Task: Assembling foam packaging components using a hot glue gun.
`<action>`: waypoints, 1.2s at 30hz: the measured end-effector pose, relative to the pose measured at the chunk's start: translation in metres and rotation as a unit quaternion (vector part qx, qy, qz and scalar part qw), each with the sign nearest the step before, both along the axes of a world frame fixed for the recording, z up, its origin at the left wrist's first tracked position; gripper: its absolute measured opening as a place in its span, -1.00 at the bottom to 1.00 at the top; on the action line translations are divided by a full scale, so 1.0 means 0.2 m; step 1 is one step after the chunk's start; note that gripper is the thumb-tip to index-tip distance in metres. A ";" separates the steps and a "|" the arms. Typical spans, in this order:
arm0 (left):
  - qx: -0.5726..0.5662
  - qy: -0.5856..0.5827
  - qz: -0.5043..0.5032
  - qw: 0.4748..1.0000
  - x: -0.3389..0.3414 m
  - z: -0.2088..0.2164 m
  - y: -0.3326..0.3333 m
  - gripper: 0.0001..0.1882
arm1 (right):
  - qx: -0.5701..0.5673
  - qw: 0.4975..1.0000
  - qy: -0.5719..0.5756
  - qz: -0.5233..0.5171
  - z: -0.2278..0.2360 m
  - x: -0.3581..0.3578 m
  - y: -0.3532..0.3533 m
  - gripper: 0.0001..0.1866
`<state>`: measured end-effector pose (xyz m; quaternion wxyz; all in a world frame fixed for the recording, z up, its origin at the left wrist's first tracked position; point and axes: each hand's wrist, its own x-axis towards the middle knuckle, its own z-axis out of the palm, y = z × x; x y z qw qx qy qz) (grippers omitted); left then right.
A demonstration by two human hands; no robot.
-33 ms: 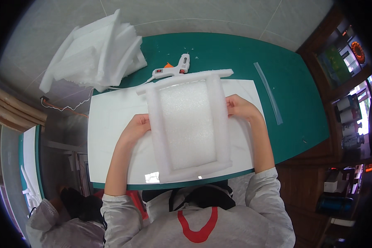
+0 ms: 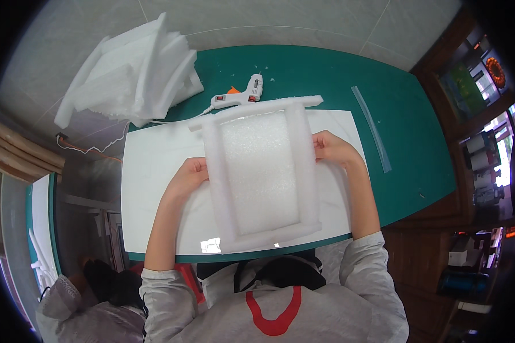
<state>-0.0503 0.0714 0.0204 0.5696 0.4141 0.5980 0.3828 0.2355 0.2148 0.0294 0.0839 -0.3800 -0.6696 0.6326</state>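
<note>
A white foam tray (image 2: 260,177) lies in front of me: a flat foam sheet with thick foam strips around its edges. The strip on its far side sticks out past both corners. My left hand (image 2: 190,176) is closed on the tray's left side, its fingertips partly hidden behind the foam. On the opposite side my right hand (image 2: 333,150) pinches the right strip a little farther up. Under the tray is a glossy white board (image 2: 154,200). Just beyond the tray's far strip rests a white hot glue gun (image 2: 234,98), its cord running left.
At the far left stands a pile of white foam pieces (image 2: 126,80). Clear thin sticks (image 2: 373,131) lie on the green tabletop (image 2: 406,126) to the right. Another person's grey sleeve (image 2: 63,297) shows at lower left. Wooden shelves (image 2: 469,217) flank the table's right side.
</note>
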 end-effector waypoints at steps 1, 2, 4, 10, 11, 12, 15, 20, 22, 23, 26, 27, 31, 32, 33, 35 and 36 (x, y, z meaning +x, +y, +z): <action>-0.001 -0.004 -0.002 1.000 0.00 0.00 0.00 -0.78 | 0.000 1.000 0.000 0.000 0.00 0.00 0.00 -0.80; -0.002 -0.004 -0.002 1.000 0.00 0.00 0.00 -0.78 | -0.001 1.000 -0.003 0.001 0.01 0.00 0.00 -0.81; 0.002 -0.005 0.000 1.000 -0.01 -0.01 0.00 -0.77 | -0.002 1.000 -0.005 0.001 0.02 0.00 0.00 -0.82; -0.003 -0.001 0.005 1.000 0.01 0.01 0.00 -0.77 | -0.001 1.000 -0.018 -0.013 0.03 -0.01 -0.01 -0.82; -0.003 -0.001 0.005 1.000 0.01 0.00 0.00 -0.77 | 0.000 1.000 -0.018 -0.018 0.03 -0.01 -0.01 -0.82; -0.001 0.000 0.003 1.000 0.01 0.00 0.00 -0.76 | 0.000 1.000 -0.018 -0.022 0.03 -0.02 -0.01 -0.81; 0.003 0.000 0.001 1.000 0.01 -0.01 0.00 -0.76 | 0.004 1.000 -0.022 -0.020 0.02 -0.02 -0.01 -0.80; 0.006 -0.005 -0.003 1.000 0.00 -0.02 0.00 -0.75 | 0.026 0.999 -0.036 -0.011 0.00 -0.02 -0.01 -0.83; 0.006 0.004 -0.007 1.000 0.00 -0.02 0.00 -0.74 | 0.041 0.998 -0.041 0.005 -0.02 -0.02 0.00 -0.86; 0.006 0.004 -0.008 1.000 0.00 -0.02 0.01 -0.74 | 0.049 0.998 -0.035 0.010 -0.02 -0.02 0.00 -0.86; 0.003 0.005 -0.009 1.000 0.00 -0.01 0.01 -0.74 | 0.071 0.997 -0.030 0.017 -0.04 -0.02 0.01 -0.85; 0.006 0.001 -0.009 1.000 0.00 -0.02 0.01 -0.74 | 0.087 0.996 -0.030 0.021 -0.05 -0.02 0.01 -0.83; 0.002 0.009 0.004 1.000 0.01 -0.01 0.01 -0.74 | 0.095 0.995 -0.037 0.017 -0.04 -0.03 0.00 -0.82; 0.002 0.009 0.003 1.000 0.01 -0.01 0.01 -0.74 | 0.096 0.995 -0.029 0.020 -0.05 -0.02 0.01 -0.81; 0.004 0.008 0.003 1.000 0.00 -0.02 0.01 -0.74 | 0.096 0.995 -0.020 0.024 -0.05 -0.02 0.01 -0.81; 0.006 0.007 0.003 1.000 0.00 -0.02 0.01 -0.75 | 0.083 0.996 -0.016 0.014 -0.03 -0.02 0.01 -0.82; 0.005 0.011 0.002 1.000 0.00 -0.02 0.01 -0.75 | 0.071 0.997 -0.011 0.004 -0.02 -0.03 0.00 -0.82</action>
